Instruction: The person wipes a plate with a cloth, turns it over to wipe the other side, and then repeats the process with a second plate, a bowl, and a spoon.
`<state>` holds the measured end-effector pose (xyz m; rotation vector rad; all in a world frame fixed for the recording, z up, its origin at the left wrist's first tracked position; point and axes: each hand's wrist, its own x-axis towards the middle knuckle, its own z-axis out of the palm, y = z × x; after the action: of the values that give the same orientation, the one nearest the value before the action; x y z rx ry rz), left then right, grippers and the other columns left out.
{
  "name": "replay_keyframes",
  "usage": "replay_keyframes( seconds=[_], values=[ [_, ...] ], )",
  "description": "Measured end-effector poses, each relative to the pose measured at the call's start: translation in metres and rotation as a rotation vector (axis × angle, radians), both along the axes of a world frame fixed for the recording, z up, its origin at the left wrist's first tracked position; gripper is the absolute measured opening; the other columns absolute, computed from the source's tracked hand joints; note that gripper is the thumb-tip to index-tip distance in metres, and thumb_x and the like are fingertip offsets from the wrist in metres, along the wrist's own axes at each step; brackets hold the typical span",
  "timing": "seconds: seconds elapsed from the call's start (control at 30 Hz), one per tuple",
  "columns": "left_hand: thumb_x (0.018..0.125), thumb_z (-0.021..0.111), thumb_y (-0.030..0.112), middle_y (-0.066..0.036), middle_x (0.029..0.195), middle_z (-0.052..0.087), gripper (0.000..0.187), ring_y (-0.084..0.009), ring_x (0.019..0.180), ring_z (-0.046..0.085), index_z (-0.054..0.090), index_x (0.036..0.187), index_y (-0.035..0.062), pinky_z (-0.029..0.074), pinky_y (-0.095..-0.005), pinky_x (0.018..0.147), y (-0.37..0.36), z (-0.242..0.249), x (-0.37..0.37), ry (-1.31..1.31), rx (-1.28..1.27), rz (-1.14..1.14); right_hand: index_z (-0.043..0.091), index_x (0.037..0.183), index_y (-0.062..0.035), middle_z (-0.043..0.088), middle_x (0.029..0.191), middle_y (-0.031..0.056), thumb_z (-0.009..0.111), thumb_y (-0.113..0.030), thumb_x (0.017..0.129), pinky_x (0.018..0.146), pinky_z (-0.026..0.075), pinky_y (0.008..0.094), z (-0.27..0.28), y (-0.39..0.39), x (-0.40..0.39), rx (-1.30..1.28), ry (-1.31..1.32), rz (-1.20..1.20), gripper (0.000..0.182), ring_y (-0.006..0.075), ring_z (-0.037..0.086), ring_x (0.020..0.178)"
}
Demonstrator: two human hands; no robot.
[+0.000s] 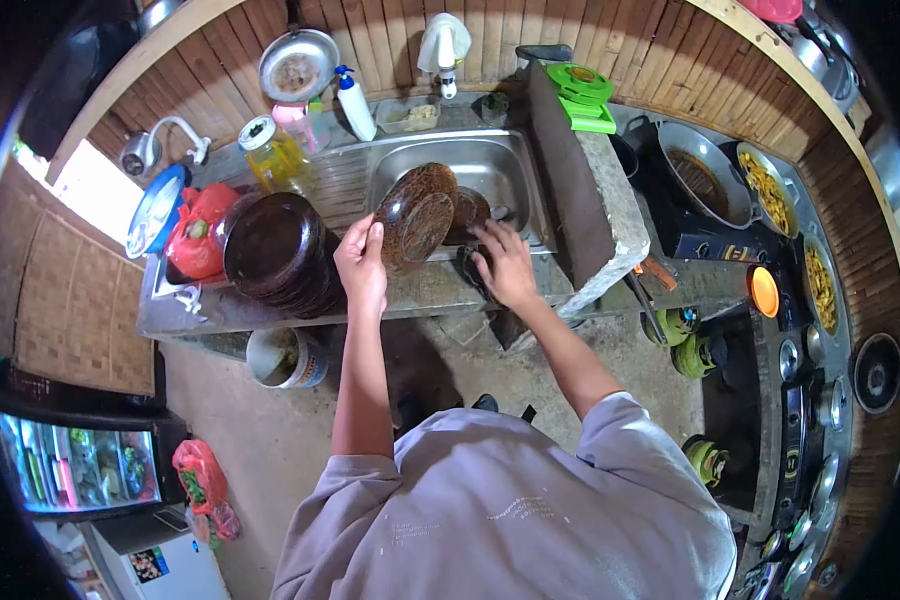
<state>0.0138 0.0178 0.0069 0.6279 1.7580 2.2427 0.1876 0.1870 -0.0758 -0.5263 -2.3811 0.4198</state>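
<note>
My left hand (362, 268) grips a brown speckled plate (417, 215) by its near edge, thumb on top. The plate is tilted, its underside turned up, over the left part of the steel sink (518, 170). Inside the basin a second brown plate (473, 208) shows partly behind the first. My right hand (505, 265) is at the sink's front edge, fingers apart, beside a dark thing I cannot make out, partly hidden by the hand. Left of my left hand stands a tall stack of dark brown plates (280, 245).
A faucet (448, 75) rises behind the sink, near a soap pump bottle (355, 105) and a jar of yellow liquid (275, 155). A concrete divider (600, 185) borders the right side. Beyond it a wok (705, 175) sits on a stove. A white bucket (285, 358) stands below.
</note>
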Motion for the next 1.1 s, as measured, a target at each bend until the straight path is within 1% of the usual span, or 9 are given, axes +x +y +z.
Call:
replay_keyframes(
  seconds=[0.17,0.3,0.4,0.53,0.6,0.63,0.73,0.77,1.1],
  values=[
    [0.102,0.065,0.009,-0.006,0.112,0.074,0.025,-0.0091,0.1,0.064,0.068,0.122,-0.0044,0.048,-0.025,0.094,-0.004,0.017,0.003,0.07,0.006,0.001,0.043,0.153,-0.013,0.039,0.157,0.0187,0.079,-0.022,0.085,0.114,0.039,0.0499,0.092,-0.006,-0.027,-0.067,0.306,0.11,0.078,0.042,0.043,0.14],
    [0.101,0.066,0.008,-0.006,0.112,0.073,0.025,-0.0089,0.1,0.064,0.068,0.123,-0.0045,0.048,-0.0242,0.093,-0.015,0.041,0.003,0.189,0.043,-0.042,0.041,0.155,-0.0152,0.035,0.16,0.0193,0.085,-0.023,0.077,0.118,0.038,0.0476,0.159,-0.028,-0.039,-0.061,0.302,0.239,0.09,0.0423,0.04,0.144],
    [0.1,0.067,0.008,-0.006,0.111,0.073,0.025,-0.0096,0.101,0.064,0.07,0.121,-0.0039,0.049,-0.0247,0.093,-0.035,0.066,-0.001,0.287,0.075,-0.063,0.044,0.154,-0.0163,0.035,0.16,0.0184,0.085,-0.02,0.075,0.116,0.04,0.0473,0.182,-0.038,-0.048,0.023,0.315,0.275,0.089,0.0416,0.042,0.142],
    [0.098,0.069,0.008,-0.01,0.11,0.075,0.021,-0.0156,0.103,0.067,0.074,0.117,0.0005,0.05,-0.028,0.094,-0.072,0.088,-0.024,0.442,0.06,-0.065,0.048,0.151,-0.0174,0.049,0.143,0.0165,0.087,-0.014,0.072,0.11,0.047,0.0465,0.211,-0.077,-0.067,0.027,0.408,0.276,0.089,0.0387,0.051,0.133],
    [0.097,0.069,0.008,-0.011,0.11,0.075,0.02,-0.0201,0.105,0.068,0.075,0.115,0.0034,0.051,-0.031,0.095,-0.096,0.101,-0.04,0.578,0.027,-0.035,0.055,0.139,-0.0139,0.052,0.134,0.0165,0.091,-0.015,0.068,0.104,0.05,0.0461,0.209,-0.093,-0.087,0.016,0.486,0.275,0.08,0.0386,0.054,0.129],
    [0.095,0.07,0.013,-0.009,0.11,0.076,0.018,-0.0262,0.11,0.068,0.078,0.111,0.0088,0.046,-0.0393,0.106,-0.107,0.104,-0.05,0.712,-0.008,0.011,0.057,0.135,-0.0127,0.053,0.132,0.0167,0.092,-0.015,0.067,0.103,0.05,0.046,0.201,-0.099,-0.099,0.002,0.521,0.279,0.077,0.0388,0.055,0.128],
    [0.095,0.069,0.019,-0.006,0.11,0.076,0.019,-0.0266,0.113,0.067,0.079,0.108,0.0123,0.035,-0.0456,0.116,-0.141,0.117,-0.073,0.96,-0.168,0.025,0.057,0.118,-0.008,0.056,0.123,0.0163,0.095,-0.015,0.065,0.101,0.049,0.046,0.178,-0.124,-0.13,-0.021,0.578,0.252,0.066,0.0392,0.055,0.127],
    [0.095,0.067,0.024,-0.003,0.112,0.076,0.019,-0.0253,0.118,0.065,0.08,0.107,0.0158,0.026,-0.0486,0.12,-0.15,0.114,-0.079,0.96,-0.187,0.021,0.056,0.117,-0.0075,0.056,0.122,0.0161,0.094,-0.014,0.066,0.102,0.049,0.0465,0.171,-0.133,-0.139,0.005,0.597,0.262,0.064,0.0392,0.056,0.127],
    [0.091,0.069,0.018,0.003,0.121,0.074,0.019,-0.0251,0.132,0.054,0.08,0.107,0.0219,0.021,-0.053,0.123,-0.219,0.049,-0.141,1.072,-0.345,-0.02,0.052,0.112,-0.0059,0.056,0.121,0.0184,0.089,-0.006,0.069,0.105,0.047,0.0496,0.089,-0.191,-0.198,-0.042,0.548,0.292,0.056,0.0432,0.053,0.134]
  ],
)
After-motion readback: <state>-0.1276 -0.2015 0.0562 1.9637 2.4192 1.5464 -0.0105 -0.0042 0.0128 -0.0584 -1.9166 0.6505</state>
